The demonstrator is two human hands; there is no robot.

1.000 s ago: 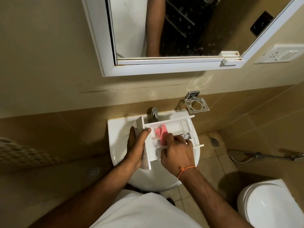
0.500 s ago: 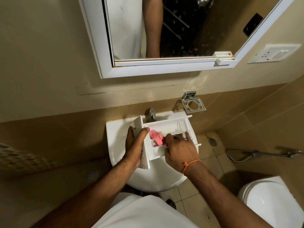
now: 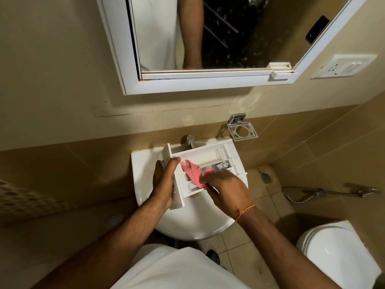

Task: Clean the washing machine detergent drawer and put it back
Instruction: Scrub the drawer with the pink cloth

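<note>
A white plastic detergent drawer (image 3: 208, 154) lies across the white wash basin (image 3: 143, 163), its front panel to the left. My left hand (image 3: 164, 180) grips that front panel, thumb hooked over the drawer's edge. My right hand (image 3: 225, 188) pinches a pink cloth (image 3: 192, 171) that hangs into the drawer's left compartment. The cloth covers part of the drawer's near dividers. A small grey insert sits in the right-hand compartment.
A chrome tap (image 3: 189, 140) stands at the basin's back edge, right behind the drawer. A metal holder (image 3: 242, 130) is fixed to the wall at right. A toilet (image 3: 337, 253) and a hand spray hose (image 3: 331, 192) are at lower right. A mirror cabinet (image 3: 208, 82) hangs above.
My right hand has drawn back toward the drawer's near edge, pulling the pink cloth leftward and up so that more of it shows. My left hand keeps its grip on the front panel.
</note>
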